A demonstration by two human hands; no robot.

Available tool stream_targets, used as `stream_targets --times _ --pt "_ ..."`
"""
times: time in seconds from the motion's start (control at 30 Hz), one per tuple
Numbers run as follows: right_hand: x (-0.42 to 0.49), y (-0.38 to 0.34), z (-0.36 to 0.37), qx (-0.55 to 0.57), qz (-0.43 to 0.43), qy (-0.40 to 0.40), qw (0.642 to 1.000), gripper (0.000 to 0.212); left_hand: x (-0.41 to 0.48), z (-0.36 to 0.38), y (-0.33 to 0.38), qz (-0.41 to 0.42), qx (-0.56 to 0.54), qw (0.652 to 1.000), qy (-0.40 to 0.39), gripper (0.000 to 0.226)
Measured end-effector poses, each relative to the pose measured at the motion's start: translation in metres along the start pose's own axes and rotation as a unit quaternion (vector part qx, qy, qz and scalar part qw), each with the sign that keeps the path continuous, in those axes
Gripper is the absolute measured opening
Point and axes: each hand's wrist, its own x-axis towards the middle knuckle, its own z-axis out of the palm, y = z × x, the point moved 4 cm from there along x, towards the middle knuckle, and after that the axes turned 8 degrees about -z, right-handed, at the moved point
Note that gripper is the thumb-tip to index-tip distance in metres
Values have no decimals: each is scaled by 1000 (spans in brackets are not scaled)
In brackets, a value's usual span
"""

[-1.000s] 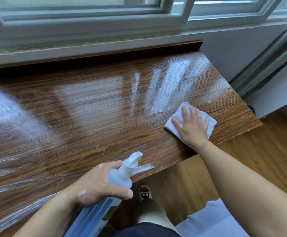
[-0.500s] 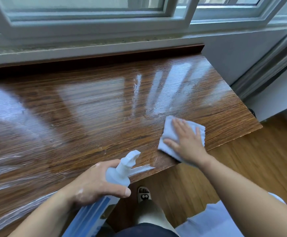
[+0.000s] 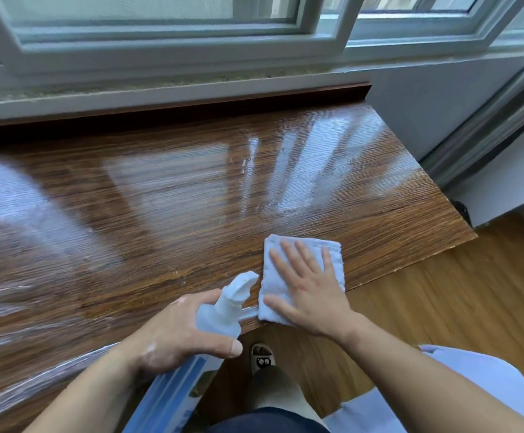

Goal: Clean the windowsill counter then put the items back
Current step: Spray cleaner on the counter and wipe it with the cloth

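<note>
Cloth: a pale blue folded cloth (image 3: 269, 281) lies flat on the near right part of the wooden counter (image 3: 161, 214), its near edge right at the counter's front lip.
Right hand: the right hand (image 3: 312, 295) lies palm down on the cloth, fingers (image 3: 304, 254) straight and spread, pointing to the far side, thumb out to the left. It presses the cloth rather than gripping it, and cloth shows past the fingertips and on both sides.
Left hand: the left hand (image 3: 179, 332) is wrapped round a spray bottle (image 3: 220, 320), with the thumb across its shoulder. I can't make out a finger on the trigger.
Bottle: translucent with a white spray head. It is tilted, its nozzle aimed up to the far right and just beside the cloth's left edge. The blue-labelled body hangs below the counter's front edge.
Counter surface: glossy, with wet streaks (image 3: 285, 207) shining on the far side of the cloth.
Left near corner: crinkled clear film (image 3: 20, 395) lies over the wood.
Far side: a white window frame (image 3: 161, 54) runs along above the counter's back edge.
Below: the wooden floor (image 3: 441, 307), a slippered foot (image 3: 262, 357) just under the counter's edge, and pale blue fabric (image 3: 473, 385) at the near right.
In the way: only the bottle's nozzle is close to the cloth.
</note>
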Motion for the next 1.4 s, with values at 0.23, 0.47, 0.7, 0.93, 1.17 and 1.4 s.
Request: stream_targets --times 0.23,0.47,0.7,0.93,1.17,1.4 --pt "25 92 -21 26 85 -15 996 91 -3 -5 -1 19 -7 999 27 53" --pt "32 61 -20 23 118 10 993 92 -15 -19 -3 48 -22 995 88 70" --pt "52 -21 -11 29 31 2 999 87 -14 -63 39 135 -70 968 201 67" --pt "94 -10 -25 44 -20 -18 999 90 14 -97 65 208 -92 899 375 61" --pt "67 26 -45 165 -100 122 974 83 42 -106 59 231 -60 858 455 83" --pt "20 64 -44 141 -206 132 959 57 45 -115 21 202 -62 870 446 120"
